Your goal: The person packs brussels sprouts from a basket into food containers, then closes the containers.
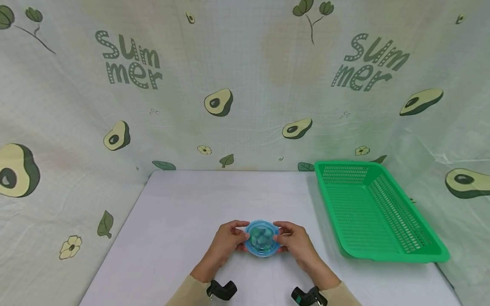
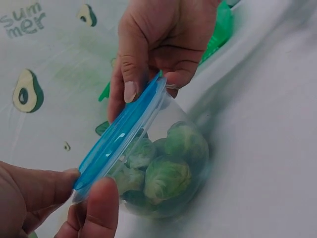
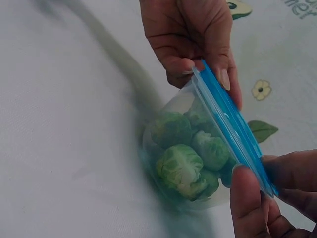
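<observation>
A small round clear bowl (image 2: 171,109) with a blue lid (image 1: 261,253) is between my two hands, near the middle of the table. Several green Brussels sprouts (image 2: 167,178) show through its wall in both wrist views. At its left side, my left hand (image 1: 225,243) pinches the rim between thumb and fingers. From the opposite side, my right hand (image 1: 297,243) pinches the rim in the same way. The lid lies over the bowl's mouth; whether it is sealed all round I cannot tell. Both wrist views show the bowl tilted by the camera angle.
A green plastic basket (image 1: 346,250) with slotted sides stands on the right part of the white table (image 1: 183,212). Behind and beside the table hangs a pale cloth (image 1: 245,55) printed with avocados and lettering. A black strapped device sits on each wrist.
</observation>
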Available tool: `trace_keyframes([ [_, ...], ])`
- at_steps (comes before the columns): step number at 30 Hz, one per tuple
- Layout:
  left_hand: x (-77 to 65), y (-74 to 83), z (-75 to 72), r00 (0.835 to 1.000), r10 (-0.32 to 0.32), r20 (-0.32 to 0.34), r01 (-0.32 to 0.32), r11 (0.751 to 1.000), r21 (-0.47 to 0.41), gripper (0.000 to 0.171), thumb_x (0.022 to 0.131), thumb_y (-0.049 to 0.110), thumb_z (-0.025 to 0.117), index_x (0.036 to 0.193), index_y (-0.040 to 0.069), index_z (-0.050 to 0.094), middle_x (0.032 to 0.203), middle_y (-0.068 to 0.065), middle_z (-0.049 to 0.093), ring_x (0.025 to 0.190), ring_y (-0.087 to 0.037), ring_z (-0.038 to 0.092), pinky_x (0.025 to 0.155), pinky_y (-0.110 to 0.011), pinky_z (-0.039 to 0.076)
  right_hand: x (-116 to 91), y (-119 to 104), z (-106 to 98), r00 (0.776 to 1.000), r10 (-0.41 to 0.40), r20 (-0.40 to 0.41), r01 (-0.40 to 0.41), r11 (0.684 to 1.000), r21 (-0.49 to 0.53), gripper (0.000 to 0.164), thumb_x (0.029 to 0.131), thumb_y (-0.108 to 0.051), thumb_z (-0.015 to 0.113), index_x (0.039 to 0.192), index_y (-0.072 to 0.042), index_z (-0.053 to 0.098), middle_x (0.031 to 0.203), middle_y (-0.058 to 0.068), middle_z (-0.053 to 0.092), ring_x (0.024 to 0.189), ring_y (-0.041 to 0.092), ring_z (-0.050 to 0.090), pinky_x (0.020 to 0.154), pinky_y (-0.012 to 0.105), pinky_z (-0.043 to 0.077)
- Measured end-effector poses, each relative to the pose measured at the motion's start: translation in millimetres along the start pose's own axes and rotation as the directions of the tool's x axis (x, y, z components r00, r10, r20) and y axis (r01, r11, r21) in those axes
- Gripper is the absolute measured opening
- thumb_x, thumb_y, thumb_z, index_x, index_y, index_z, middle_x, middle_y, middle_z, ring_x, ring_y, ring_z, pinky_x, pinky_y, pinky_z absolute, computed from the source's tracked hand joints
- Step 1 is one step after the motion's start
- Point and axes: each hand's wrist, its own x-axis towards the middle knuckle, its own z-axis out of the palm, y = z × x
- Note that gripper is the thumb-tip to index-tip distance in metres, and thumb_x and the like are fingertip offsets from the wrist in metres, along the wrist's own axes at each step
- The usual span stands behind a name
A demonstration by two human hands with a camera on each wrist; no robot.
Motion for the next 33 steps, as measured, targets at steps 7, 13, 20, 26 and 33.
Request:
trace_keyframes([
  [7,-1.3,0.4,0.0,1.0,-0.029,0.003,0.029,0.999,-0.032,0.044,0.097,0.003,0.072,0.141,-0.001,0.064,0.09,-0.005,0.06,0.065,-0.012,0.063,0.064,-0.029,0.065,-2,0,2,0.999,0.003,-0.037,-0.003,1.0,0.005,0.051,0.084,0.01,0.077,0.133,0.006,0.066,0.104,0.015,0.059,0.078,0.02,0.06,0.058,0.037,0.063],
  [13,-2.1,-0.5,-1.3,0.999,-0.044,0.011,0.044,0.998,-0.043,0.046,0.098,0.005,0.073,0.143,-0.001,0.064,0.094,-0.006,0.062,0.071,-0.012,0.066,0.067,-0.03,0.066,-5,5,4,0.997,-0.001,-0.075,0.003,0.999,0.036,0.047,0.086,0.008,0.077,0.132,0.005,0.067,0.109,0.017,0.06,0.081,0.02,0.061,0.058,0.036,0.063],
  [20,-1.1,-2.2,-1.0,0.999,-0.04,0.027,0.042,0.997,-0.067,0.046,0.098,0.005,0.073,0.143,-0.001,0.064,0.096,-0.006,0.064,0.073,-0.012,0.066,0.067,-0.028,0.065,-10,9,9,0.99,0.004,-0.144,0.01,0.995,0.094,0.047,0.09,0.004,0.077,0.135,0.005,0.066,0.119,0.02,0.063,0.088,0.018,0.065,0.06,0.033,0.062],
  [26,-3.0,-3.9,0.6,0.999,-0.042,0.009,0.043,0.996,-0.073,0.046,0.099,0.005,0.073,0.143,-0.002,0.063,0.099,-0.008,0.065,0.076,-0.012,0.068,0.07,-0.029,0.066,-12,12,12,0.983,0.004,-0.182,0.017,0.993,0.116,0.041,0.091,0.001,0.078,0.13,0.005,0.068,0.119,0.021,0.066,0.089,0.017,0.068,0.063,0.032,0.064],
  [33,-2.9,-5.3,0.9,0.999,-0.049,0.005,0.049,0.996,-0.07,0.047,0.098,0.006,0.074,0.143,-0.001,0.063,0.101,-0.008,0.066,0.078,-0.012,0.068,0.072,-0.031,0.067,-11,12,9,0.984,0.03,-0.173,-0.007,0.991,0.134,0.042,0.092,-0.001,0.078,0.133,0.0,0.069,0.119,0.018,0.064,0.095,0.018,0.068,0.068,0.035,0.065],
])
